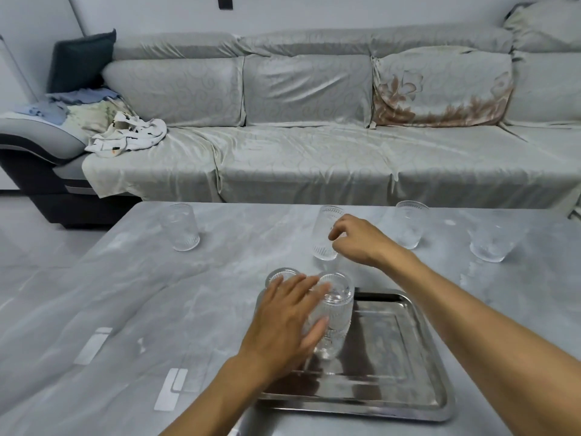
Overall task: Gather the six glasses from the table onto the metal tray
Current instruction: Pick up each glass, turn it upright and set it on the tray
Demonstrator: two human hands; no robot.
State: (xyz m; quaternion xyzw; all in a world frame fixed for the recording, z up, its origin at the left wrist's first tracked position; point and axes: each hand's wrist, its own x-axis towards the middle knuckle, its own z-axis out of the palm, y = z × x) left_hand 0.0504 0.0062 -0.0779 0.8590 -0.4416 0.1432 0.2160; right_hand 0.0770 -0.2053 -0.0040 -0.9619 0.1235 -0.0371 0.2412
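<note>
Head view: left hand (283, 319) holds upright glass (333, 313) over tray (408, 357).

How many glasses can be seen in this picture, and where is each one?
6. Far-left glass; middle glass at the right hand; two at the far right, and; one by the tray at the left hand; one behind that hand. None seems hidden.

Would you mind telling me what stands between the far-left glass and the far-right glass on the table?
In the head view, two glasses: one under the right hand, another beyond it.
</note>
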